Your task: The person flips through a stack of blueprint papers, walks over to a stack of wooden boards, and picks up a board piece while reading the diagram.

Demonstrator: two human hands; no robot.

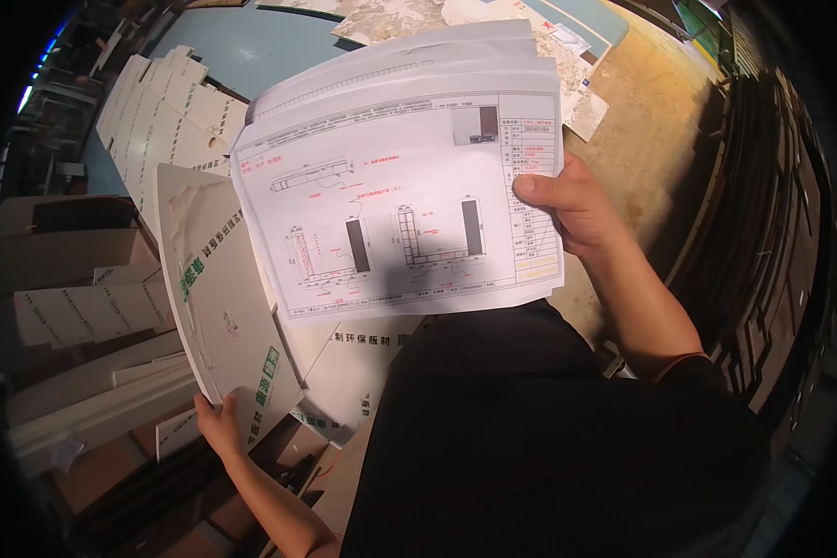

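Note:
My right hand (567, 200) grips a stack of printed drawing sheets (391, 205) by its right edge, thumb on top. The top sheet carries cabinet-like line drawings, red notes and a table down its right side. Lower left, my left hand (219, 423) is closed on the near edge of a white board (223, 279) with green and black printed characters. That board stands tilted beside the sheets, which overlap part of it. The fingers behind the board are hidden.
More white printed boards (163, 121) lie at the upper left. Stacked panels (93, 307) fill the left side. Dark panels or racks (763, 232) line the right. A blue surface (242, 46) and a worn tan floor (656, 102) show beyond the sheets.

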